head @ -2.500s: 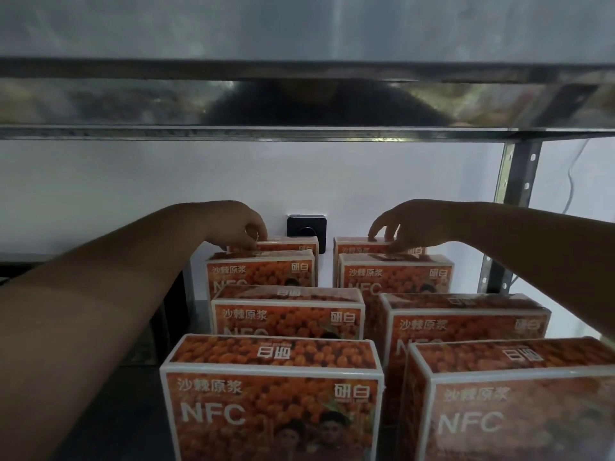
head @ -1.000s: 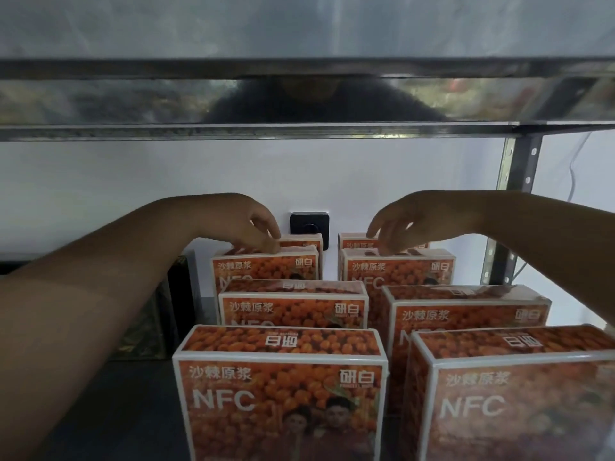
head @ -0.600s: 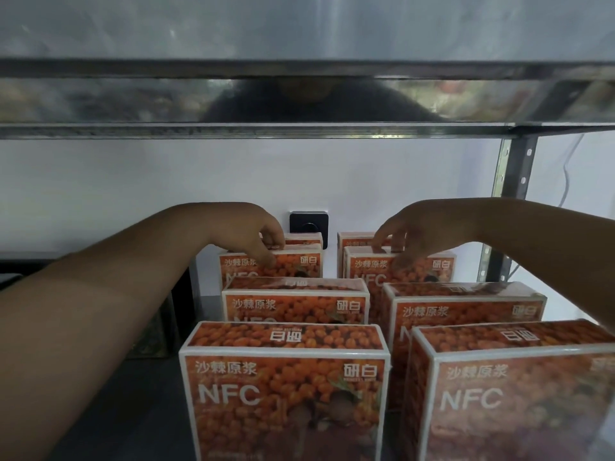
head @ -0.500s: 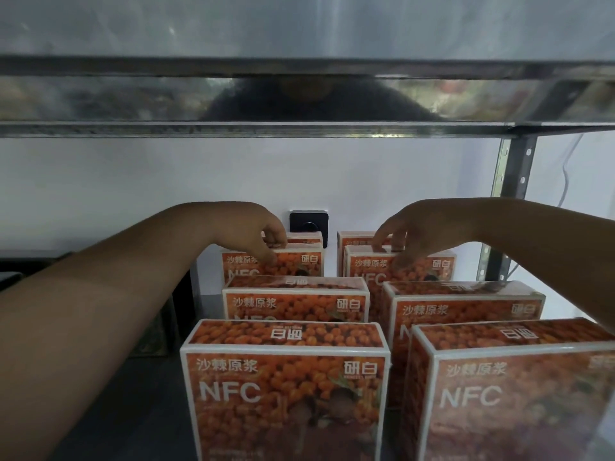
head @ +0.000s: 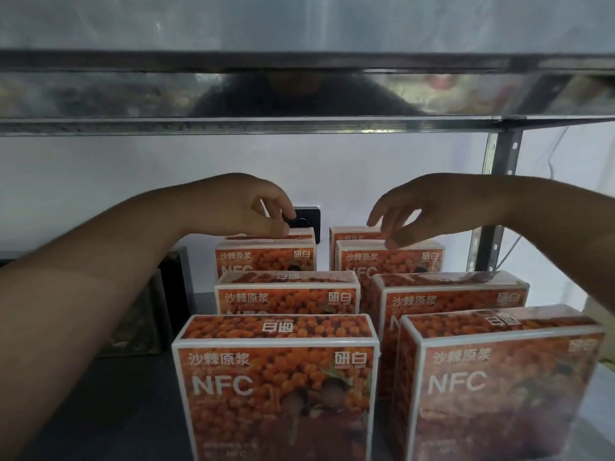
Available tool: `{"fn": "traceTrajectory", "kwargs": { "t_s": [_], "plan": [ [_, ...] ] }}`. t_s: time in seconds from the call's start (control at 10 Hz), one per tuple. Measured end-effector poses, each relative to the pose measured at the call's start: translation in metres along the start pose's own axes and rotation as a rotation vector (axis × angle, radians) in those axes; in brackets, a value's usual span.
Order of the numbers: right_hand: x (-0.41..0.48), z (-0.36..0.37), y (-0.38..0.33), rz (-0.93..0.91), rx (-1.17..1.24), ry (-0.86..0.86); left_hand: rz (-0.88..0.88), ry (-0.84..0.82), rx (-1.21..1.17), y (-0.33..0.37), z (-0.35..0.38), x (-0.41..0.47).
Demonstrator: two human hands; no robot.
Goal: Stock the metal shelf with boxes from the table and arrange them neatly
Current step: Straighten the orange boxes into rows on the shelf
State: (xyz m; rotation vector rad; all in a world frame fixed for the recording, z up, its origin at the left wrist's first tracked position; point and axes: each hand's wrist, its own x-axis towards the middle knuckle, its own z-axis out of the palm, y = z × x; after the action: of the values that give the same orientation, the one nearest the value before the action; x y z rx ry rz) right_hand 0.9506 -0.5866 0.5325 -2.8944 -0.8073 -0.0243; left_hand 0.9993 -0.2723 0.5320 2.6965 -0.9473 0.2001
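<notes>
Orange "NFC" boxes stand on the metal shelf (head: 100, 414) in two columns, several deep, fronts toward me. The front left box (head: 276, 387) and front right box (head: 499, 390) are nearest. My left hand (head: 253, 207) hovers at the back of the left column, fingers curled, thumb tip touching the top of the rear left box (head: 303, 231). Over the right column my right hand (head: 422, 207) hangs with loosely spread fingers, its thumb tip just above the third right box (head: 392, 261). It holds nothing. The rear right box (head: 349, 232) is mostly hidden.
The upper shelf (head: 299, 94) runs low overhead, its edge reflecting a dark shape. A perforated upright post (head: 499, 181) stands at the right rear. A black wall socket (head: 309, 221) sits behind the boxes. A dark container (head: 143, 314) stands at the left beside my forearm.
Both hands have lifted off the third-row boxes they were gripping half a second ago. The right fingers have spread loose; the left hand rose toward the rear box.
</notes>
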Motion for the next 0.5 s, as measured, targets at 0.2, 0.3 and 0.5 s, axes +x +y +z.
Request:
{"fn": "traceTrajectory", "kwargs": {
  "t_s": [0.2,0.3,0.5],
  "plan": [
    [-0.024,0.002,-0.009,-0.027,0.115,-0.140,0.028,-0.359,-0.023,0.036,0.002,-0.024],
    [-0.028,0.009,-0.016,-0.006,-0.033,-0.167,0.025,-0.392,0.100,0.041,0.011,-0.023],
    [-0.030,0.010,-0.020,0.018,-0.010,-0.184,0.041,-0.308,0.221,0.034,0.019,-0.025]
  ]
}}
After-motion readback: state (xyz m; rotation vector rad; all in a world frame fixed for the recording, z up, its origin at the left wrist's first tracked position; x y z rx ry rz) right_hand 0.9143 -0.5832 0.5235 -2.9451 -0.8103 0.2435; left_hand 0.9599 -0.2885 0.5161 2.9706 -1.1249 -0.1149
